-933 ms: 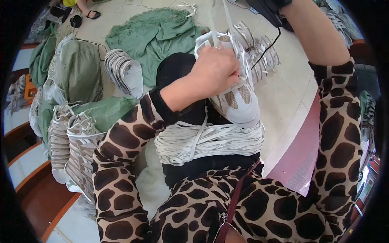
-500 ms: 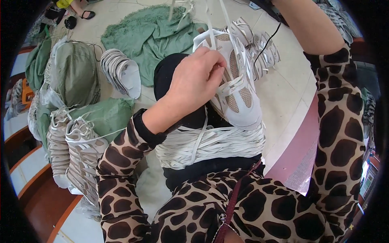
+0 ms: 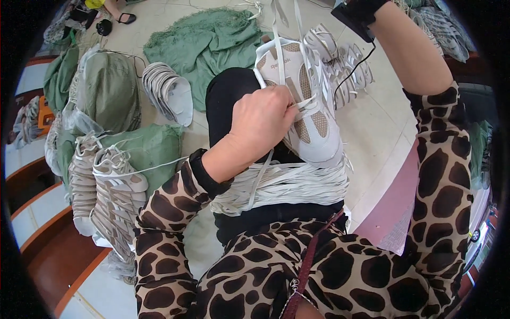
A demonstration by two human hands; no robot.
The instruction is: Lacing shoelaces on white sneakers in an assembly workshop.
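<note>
1 shoe (image 3: 314,121), right of left grip (image 3: 260,117)

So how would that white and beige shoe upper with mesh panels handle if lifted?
The white and beige shoe upper would probably bend at its tan mesh panels, whose weave looks open. Its rounded white toe may be stiffer, since it holds a domed shape. The long, flat white lace could snag, as it extends beyond the upper.

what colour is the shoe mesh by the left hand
The mesh is tan, clearest in the head view.
</note>
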